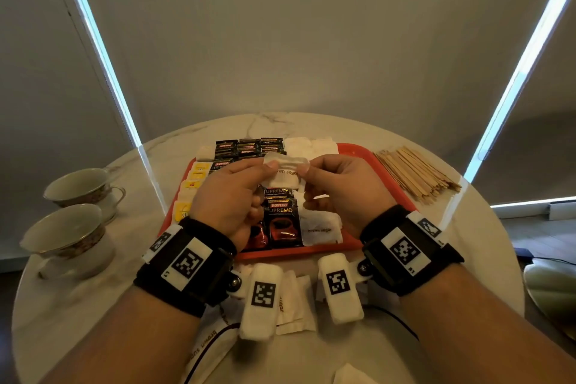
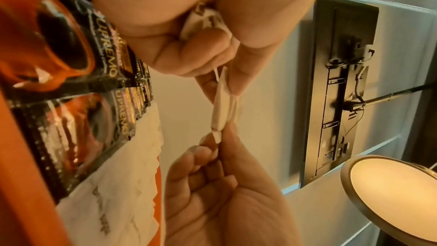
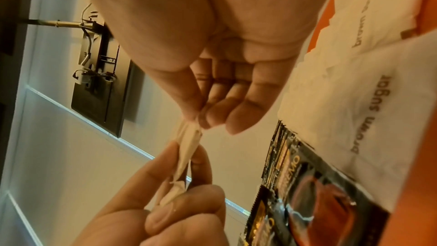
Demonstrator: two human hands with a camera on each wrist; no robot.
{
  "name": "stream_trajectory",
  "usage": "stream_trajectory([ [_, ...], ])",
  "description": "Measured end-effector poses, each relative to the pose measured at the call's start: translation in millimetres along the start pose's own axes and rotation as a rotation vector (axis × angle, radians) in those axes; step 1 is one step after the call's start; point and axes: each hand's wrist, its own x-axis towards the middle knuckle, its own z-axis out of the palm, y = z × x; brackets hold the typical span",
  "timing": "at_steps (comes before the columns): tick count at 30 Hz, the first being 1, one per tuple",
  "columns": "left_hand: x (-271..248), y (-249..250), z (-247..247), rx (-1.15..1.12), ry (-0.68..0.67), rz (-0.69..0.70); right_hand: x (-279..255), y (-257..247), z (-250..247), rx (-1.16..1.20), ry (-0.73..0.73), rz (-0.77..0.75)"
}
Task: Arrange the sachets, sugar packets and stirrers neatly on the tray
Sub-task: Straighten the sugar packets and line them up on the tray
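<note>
Both hands (image 1: 230,196) (image 1: 339,193) pinch sugar packets (image 1: 285,176) above tray (image 1: 389,193).

Two teacups (image 1: 74,215) stand on saucers at the left of the round marble surface (image 1: 461,227), one nearer than the other. Grey blinds (image 1: 296,34) hang behind. A round brass lamp shade (image 2: 390,199) shows at right.

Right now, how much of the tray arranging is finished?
Done: coffee sachets and yellow sachets lie in rows on the tray. In hand: both hands pinch brown sugar packets. Left: loose packets and stirrers on the table.
</note>
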Motion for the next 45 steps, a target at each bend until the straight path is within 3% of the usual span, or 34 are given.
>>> stream_trajectory([
  [5,-5,-2,5,0.009,-0.023,-0.052,1,-1,-5,-0.087,0.070,-0.051],
  [9,-5,0,5,0.019,-0.012,-0.056,-2,3,-25,-0.163,0.163,0.064],
  [13,-4,4,3,-0.099,0.042,-0.086,-2,7,-57,-0.277,0.275,0.272],
  [17,-4,4,1,-0.169,0.024,-0.084,-6,5,-73,-0.343,0.337,0.384],
  [29,-5,5,0,-0.171,0.041,-0.090,-9,5,-70,-0.607,0.235,0.492],
  [34,-10,7,3,-0.160,0.053,-0.064,-13,2,-68,-0.592,0.260,0.462],
  [39,-7,5,7,-0.035,0.117,-0.032,-19,4,-61,-0.484,0.353,0.264],
  [45,-11,5,9,-0.013,0.008,-0.025,-20,0,-47,-0.377,0.190,0.380],
])
